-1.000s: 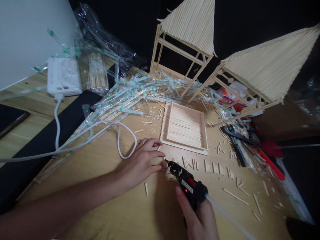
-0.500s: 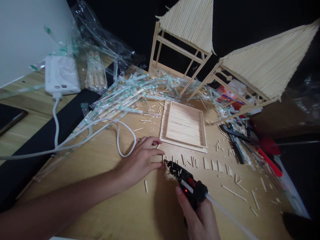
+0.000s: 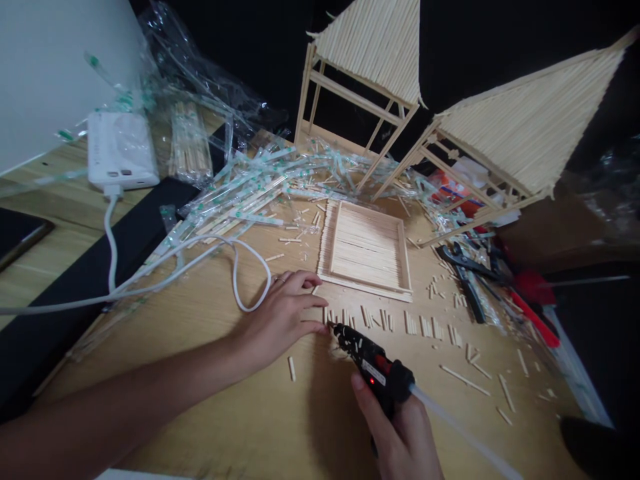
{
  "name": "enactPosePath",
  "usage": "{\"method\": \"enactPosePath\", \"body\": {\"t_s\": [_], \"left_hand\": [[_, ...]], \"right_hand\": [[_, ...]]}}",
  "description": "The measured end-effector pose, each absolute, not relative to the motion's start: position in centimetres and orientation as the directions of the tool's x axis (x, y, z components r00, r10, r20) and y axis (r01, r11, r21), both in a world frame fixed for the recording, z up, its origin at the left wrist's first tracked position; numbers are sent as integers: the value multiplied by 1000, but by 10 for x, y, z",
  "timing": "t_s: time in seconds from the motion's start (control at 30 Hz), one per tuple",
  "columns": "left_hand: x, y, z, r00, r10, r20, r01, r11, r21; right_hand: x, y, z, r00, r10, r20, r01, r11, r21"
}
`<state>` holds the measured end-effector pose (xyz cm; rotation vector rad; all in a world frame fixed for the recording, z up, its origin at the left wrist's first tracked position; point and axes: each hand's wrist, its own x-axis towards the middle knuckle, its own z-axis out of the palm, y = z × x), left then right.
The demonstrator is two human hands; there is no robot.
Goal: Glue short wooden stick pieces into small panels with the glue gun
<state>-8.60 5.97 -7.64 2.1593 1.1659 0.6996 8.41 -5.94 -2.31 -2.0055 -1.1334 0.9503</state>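
My right hand [image 3: 407, 433] is wrapped round the handle of a black hot glue gun [image 3: 373, 370], with a red light lit on its side and a clear glue stick [image 3: 460, 430] out of its back. The gun's nozzle points at the fingertips of my left hand [image 3: 293, 310]. There, thumb and forefinger hold a short wooden stick [image 3: 325, 315] by its two ends on the table. More short sticks [image 3: 385, 320] lie in a row to the right. Behind them lies a flat panel of sticks [image 3: 367, 243] with a raised square frame.
Two stick-built models with slatted roofs [image 3: 373, 50] [image 3: 520, 123] stand at the back. Plastic wrappers [image 3: 260, 167] lie heaped behind the panel. A white cable [image 3: 245, 247] runs from a white power bank [image 3: 123, 150] at left. Pliers [image 3: 470, 287] lie at right.
The view shifts slightly. Both hands and the glue gun stay almost in place, the nozzle still at the left fingertips.
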Motion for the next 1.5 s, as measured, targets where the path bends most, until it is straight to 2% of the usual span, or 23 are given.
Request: {"method": "enactPosePath", "body": {"t_s": [0.37, 0.53, 1.0, 1.5], "left_hand": [[-87, 59, -73, 492, 853, 175, 556, -462, 691], [-87, 61, -73, 484, 860, 161, 554, -444, 704], [-88, 60, -75, 494, 857, 149, 558, -444, 701], [-86, 58, -75, 474, 865, 165, 565, -442, 697]], "right_hand": [[85, -66, -23, 398, 865, -305, 408, -465, -786], [83, -68, -21, 429, 864, -264, 378, -437, -816], [82, -67, -20, 391, 878, -275, 364, -422, -831], [88, -64, -23, 339, 899, -276, 441, -411, -798]]}}
